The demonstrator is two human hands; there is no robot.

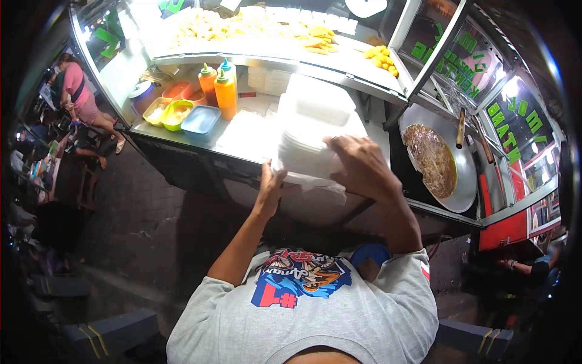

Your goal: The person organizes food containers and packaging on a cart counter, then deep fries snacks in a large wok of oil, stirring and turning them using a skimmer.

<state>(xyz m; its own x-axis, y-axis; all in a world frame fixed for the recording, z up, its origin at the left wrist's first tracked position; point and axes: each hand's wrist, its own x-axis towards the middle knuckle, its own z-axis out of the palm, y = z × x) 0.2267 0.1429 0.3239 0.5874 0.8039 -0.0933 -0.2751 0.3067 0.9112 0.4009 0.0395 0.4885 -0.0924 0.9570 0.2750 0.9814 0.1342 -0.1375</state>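
Observation:
A tall stack of white foam food boxes [318,100] stands on the counter in front of me, overexposed by the bright light. My left hand [270,188] is closed on the lower left corner of the stack, its thumb up against the side. Across from it, my right hand [364,167] has its fingers curled onto the right side of the stack. A crumpled white sheet or plastic wrap [315,185] hangs at the front edge below the boxes. The fingertips of both hands are partly hidden.
Left on the counter are orange sauce bottles [227,97], a blue-lidded tub [201,121] and a green bowl [177,114]. A wok of bubbling oil [464,173] sits at right. Fried food [254,27] fills the lit case behind. A person [82,91] stands far left.

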